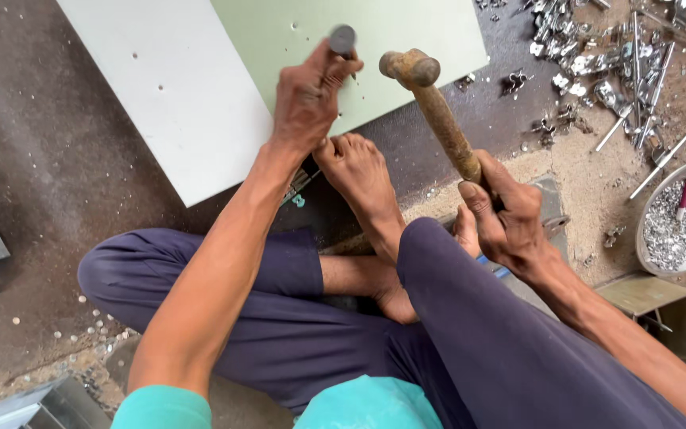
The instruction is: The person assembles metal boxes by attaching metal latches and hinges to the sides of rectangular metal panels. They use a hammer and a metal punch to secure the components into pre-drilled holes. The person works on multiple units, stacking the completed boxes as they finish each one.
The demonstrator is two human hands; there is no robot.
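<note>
The left hand (305, 99), in the upper middle of the frame, is closed around a metal punch (342, 40) whose round grey head stands above the fingers; the punch is set on a pale green panel (295, 32) that overlaps a white board (168, 95) at the upper left; the right hand (510, 218), right of centre, grips tight the lower end of a rusty hammer (438, 111), whose head hangs just right of the punch head, apart from it; 1 bare foot (359, 171) rests at the panel's near edge; a heap of small metal fittings (605, 63) lies at the upper right; a round bowl (680, 218) of metal bits sits at the right edge.
</note>
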